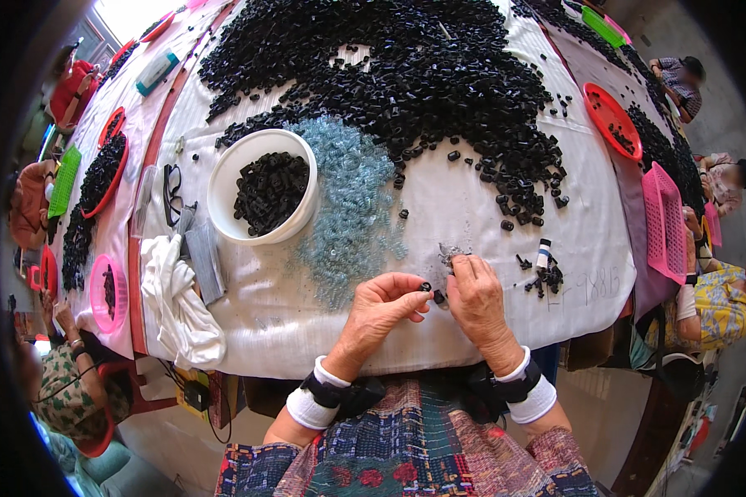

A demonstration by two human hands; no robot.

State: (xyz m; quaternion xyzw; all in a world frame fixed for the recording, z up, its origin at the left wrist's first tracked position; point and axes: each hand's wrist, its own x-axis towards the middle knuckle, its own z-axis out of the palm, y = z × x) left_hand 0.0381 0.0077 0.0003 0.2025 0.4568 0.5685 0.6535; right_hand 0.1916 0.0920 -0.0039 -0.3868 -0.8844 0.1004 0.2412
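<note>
At the table's near edge, my left hand (387,308) pinches a small black plastic cap (425,287) between thumb and forefinger. Close to its right, my right hand (477,300) is closed with the fingertips pointing down at the cloth; whatever they hold is hidden. Another black piece (439,296) shows between the two hands, by the right thumb. Just beyond the right fingertips lies a little heap of greyish scraps (449,251). A loose pile of clear bluish plastic rings (346,207) spreads beyond my left hand, beside a white tub (222,184) holding black caps (272,195).
A huge heap of black caps (389,74) covers the far table. Right of my hands are a small white bottle (543,253) and several black bits (547,280). At left lie glasses (172,195) and a white cloth (178,298). People sit at neighbouring tables with a pink basket (665,224) and red tray (612,116).
</note>
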